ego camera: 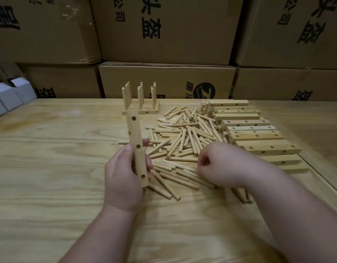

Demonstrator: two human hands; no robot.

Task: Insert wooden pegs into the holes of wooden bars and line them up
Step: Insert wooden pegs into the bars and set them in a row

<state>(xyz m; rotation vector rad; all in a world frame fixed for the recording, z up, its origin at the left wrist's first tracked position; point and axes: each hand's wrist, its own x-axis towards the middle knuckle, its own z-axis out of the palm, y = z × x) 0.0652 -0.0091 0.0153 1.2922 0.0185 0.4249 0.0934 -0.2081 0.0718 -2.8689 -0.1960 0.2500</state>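
At frame centre-left, the left hand gripped an upright wooden bar with empty holes. The right hand reached down with curled fingers into the loose peg pile; whether it pinched one I cannot tell. Pegged bars stood behind.

Pale tan pegs & bars — grainy blond table, brown cartons w/ black print.

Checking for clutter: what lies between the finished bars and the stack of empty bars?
In the head view, loose pegs lie between the finished bars and the stack of empty bars.
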